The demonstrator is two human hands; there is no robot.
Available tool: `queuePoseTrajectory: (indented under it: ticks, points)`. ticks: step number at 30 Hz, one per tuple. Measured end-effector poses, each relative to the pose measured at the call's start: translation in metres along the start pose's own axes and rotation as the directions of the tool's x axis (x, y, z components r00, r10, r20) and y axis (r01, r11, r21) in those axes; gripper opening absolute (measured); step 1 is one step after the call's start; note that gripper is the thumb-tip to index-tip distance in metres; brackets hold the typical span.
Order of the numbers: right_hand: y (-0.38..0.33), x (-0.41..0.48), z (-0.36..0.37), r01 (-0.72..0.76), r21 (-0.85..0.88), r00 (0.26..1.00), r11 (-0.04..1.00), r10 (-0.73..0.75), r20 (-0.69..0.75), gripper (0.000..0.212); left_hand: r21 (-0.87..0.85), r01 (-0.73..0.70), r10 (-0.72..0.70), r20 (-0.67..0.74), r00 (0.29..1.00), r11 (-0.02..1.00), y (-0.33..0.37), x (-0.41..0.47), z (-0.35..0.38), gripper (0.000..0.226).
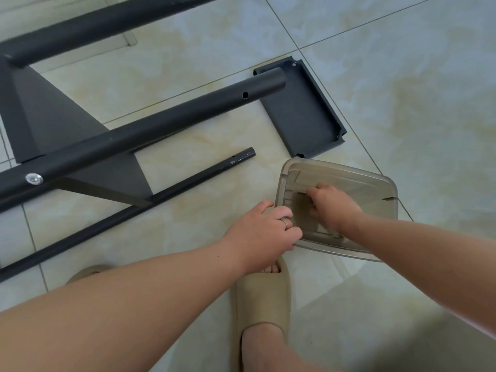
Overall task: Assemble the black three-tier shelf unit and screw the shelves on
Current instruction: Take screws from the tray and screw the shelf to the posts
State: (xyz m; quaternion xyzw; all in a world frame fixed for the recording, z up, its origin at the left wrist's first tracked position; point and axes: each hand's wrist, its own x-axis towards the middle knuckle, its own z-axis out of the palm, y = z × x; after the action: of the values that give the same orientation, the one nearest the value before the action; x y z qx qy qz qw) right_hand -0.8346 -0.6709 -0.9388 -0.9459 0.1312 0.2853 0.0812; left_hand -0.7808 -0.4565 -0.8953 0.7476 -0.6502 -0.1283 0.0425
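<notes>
Fetching hardware looks to be the step in hand: the left grip [264,229] clasps the near-left corner of a clear box [349,171], fingers curled over its rim and steadying it on the floor [402,76], while the right grip [332,205] reaches down inside with its fingers bent. Blur and the tinted wall hide the fingertips, so I cannot tell whether that grip has closed on a screw or on nothing. From the box, the black frame [134,135] lies on its side at 9 to 11 o'clock, one shelf already fixed between its poles and a screw head [34,179] showing on the nearer thick pole. An open hole [245,95] near that pole's free end waits for a fastener. A loose shelf [300,111] lies flat at 12 o'clock, its near edge just beside the box and its far corner under the pole's tip. By my reading the task is partly done, with at least this shelf yet to mount. The next move likely calls for a fine pinch on a small screw, then lining up the loose shelf with the hole.
</notes>
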Motion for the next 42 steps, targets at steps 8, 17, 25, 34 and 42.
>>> queuePoseTrajectory:
  ticks: [8,17,25,34,42]
  points:
    - [-0.027,-0.038,-0.068,0.121,0.068,0.988,0.99,-0.113,-0.102,0.008,-0.122,0.217,-0.201,0.13,0.971,0.969,-0.003,-0.013,-0.061,0.036]
    - [-0.136,-0.114,-0.195,0.288,0.242,0.881,0.927,-0.157,-0.446,0.014,-0.665,0.738,-0.643,0.516,0.566,0.115,-0.043,-0.102,-0.18,0.037]
    - [-0.283,-0.155,-0.253,0.523,0.341,0.775,0.781,-0.27,-0.571,0.023,-0.777,0.077,-0.623,0.555,0.551,-0.624,-0.066,-0.198,-0.243,0.058]
    - [-0.338,-0.129,-0.248,0.41,0.43,0.849,0.805,-0.164,-0.502,0.016,-0.726,-0.049,-0.681,0.618,0.394,-0.686,-0.096,-0.24,-0.241,0.04]
    - [-0.303,-0.085,-0.228,0.19,0.058,0.98,0.98,-0.187,-0.061,0.052,-0.761,0.649,-0.94,0.233,0.25,-0.017,-0.133,-0.245,-0.214,0.038]
